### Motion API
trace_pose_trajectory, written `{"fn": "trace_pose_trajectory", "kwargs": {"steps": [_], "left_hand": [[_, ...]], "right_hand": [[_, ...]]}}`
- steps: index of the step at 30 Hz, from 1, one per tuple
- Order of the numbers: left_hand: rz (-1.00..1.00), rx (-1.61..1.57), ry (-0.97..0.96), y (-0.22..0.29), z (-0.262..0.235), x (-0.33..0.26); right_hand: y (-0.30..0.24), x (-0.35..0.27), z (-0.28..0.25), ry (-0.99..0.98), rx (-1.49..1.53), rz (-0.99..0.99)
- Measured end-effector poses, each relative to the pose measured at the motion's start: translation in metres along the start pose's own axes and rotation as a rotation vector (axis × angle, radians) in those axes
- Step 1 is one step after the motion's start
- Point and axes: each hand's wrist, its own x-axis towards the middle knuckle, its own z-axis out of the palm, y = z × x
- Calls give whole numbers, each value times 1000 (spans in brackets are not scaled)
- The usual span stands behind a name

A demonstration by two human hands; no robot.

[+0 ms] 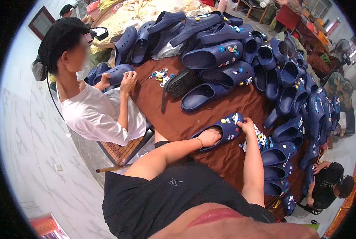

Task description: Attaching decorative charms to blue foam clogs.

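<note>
A dark blue clog with several small charms on its upper is in front of me, its toe pointing right. My left hand reaches into the foot opening and holds it, with the fingertips hidden inside. At the toe end, my right hand grips the clog between thumb and fingers; whether a charm is also pinched there I cannot tell. Just right of the clog, a pile of loose charms in white, blue and yellow lies on the brown cloth.
Many blue clogs are heaped at the back, others at the right. A black sandal and a second charm pile lie beyond. At left, a person in white handles a clog; another person sits at right.
</note>
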Motion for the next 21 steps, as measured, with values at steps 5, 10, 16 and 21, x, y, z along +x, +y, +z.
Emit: {"fn": "trace_pose_trajectory", "kwargs": {"steps": [5,10,16,21], "left_hand": [[9,-48,15,2,-5,-4],[32,-54,51,1,-4,0],[25,-20,45,-6,4,0],[13,-173,118,0,-4,-4]], "right_hand": [[-31,-14,-1,11,-287,43],[-16,5,0,32,-296,73],[-8,-24,18,161,273,45],[28,-54,30,374,213,-231]]}}
